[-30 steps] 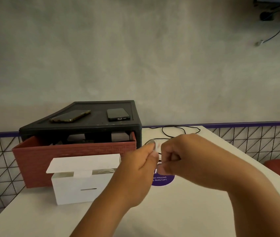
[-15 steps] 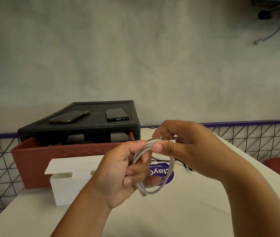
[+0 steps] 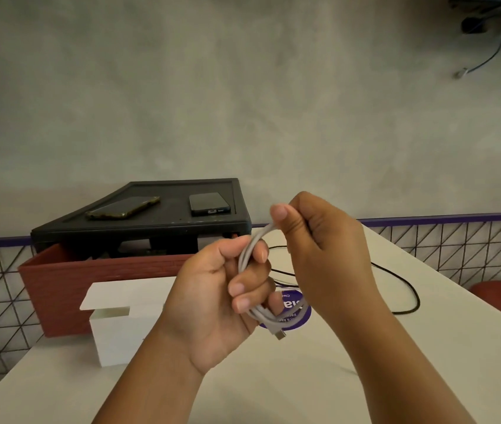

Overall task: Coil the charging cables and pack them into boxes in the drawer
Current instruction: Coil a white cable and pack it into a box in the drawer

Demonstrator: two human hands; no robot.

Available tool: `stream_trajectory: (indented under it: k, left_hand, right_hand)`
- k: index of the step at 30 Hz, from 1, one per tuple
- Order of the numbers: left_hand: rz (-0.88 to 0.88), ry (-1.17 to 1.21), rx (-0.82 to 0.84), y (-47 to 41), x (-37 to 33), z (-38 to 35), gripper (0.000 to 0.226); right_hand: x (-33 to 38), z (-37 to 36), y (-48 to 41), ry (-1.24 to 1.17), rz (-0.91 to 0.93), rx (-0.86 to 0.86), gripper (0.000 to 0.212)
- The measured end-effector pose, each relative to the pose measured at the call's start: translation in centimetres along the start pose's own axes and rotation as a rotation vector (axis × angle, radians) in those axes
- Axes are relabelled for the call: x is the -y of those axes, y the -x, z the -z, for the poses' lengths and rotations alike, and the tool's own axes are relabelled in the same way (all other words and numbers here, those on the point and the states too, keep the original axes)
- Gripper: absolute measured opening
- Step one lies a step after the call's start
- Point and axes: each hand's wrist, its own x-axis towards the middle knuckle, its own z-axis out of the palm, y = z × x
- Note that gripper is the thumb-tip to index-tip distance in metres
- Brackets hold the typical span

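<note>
At far left, the red drawer (image 3: 68, 289) stands pulled out of the black cabinet (image 3: 139, 232); its front wall hides whatever lies inside. The cabinet top carries 2 items, a patterned-case phone (image 3: 122, 207) and a dark phone (image 3: 209, 203). Just in front of the drawer, on the table (image 3: 319, 377), sits 1 white box (image 3: 117, 341) with its lid flap lifted; the interior cannot be seen from this angle.

At centre, the left hand (image 3: 212, 301) is curled round the gathered loops of the white charging cable (image 3: 250, 244), held in the air above a purple sticker (image 3: 299, 318). A metal connector (image 3: 280, 334) dangles free below the fingers. To the right, the right hand (image 3: 328, 249) pinches the top of the same loops between thumb and curled fingers. Farther right, a black cable (image 3: 418, 301) lies loose and uncoiled on the table.

Judged from its sag, the white charging cable is light, soft and springy. Its loops would probably open if the grip slackened, so hold is best taken across all strands at once, away from the connector. The black cable should handle likewise and is best lifted near 1 end.
</note>
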Motion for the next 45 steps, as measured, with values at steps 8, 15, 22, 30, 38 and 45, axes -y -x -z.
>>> stream_trajectory:
  k: [8,15,22,30,38,45]
  left_hand:
    - [-0.027,-0.002,0.041,0.1,0.2,-0.6,0.021]
    - [-0.107,0.292,0.262,0.1,-0.9,1.3,0.018]
    - [-0.317,0.246,0.016,0.3,-2.0,2.0,0.040]
    - [-0.518,-0.016,-0.247,0.5,-1.9,0.3,0.044]
    - [-0.471,-0.790,-0.340,0.0,-0.4,0.9,0.034]
    - [-0.198,-0.977,-0.161,0.2,0.9,0.6,0.038]
  right_hand:
    - [0.3,-0.6,0.2,-0.153,-0.137,-0.165,0.041]
    - [-1.5,1.2,-1.1,-0.142,-0.199,0.067,0.042]
    - [-3.1,2.9,-0.9,0.226,-0.253,0.575,0.037]
    - [0.9,2.1,0.3,0.325,-0.196,1.004,0.024]
    - [3.0,2.5,0.8,0.446,0.048,1.031,0.013]
    - [1.5,4.3,-0.4,0.311,-0.028,0.667,0.008]
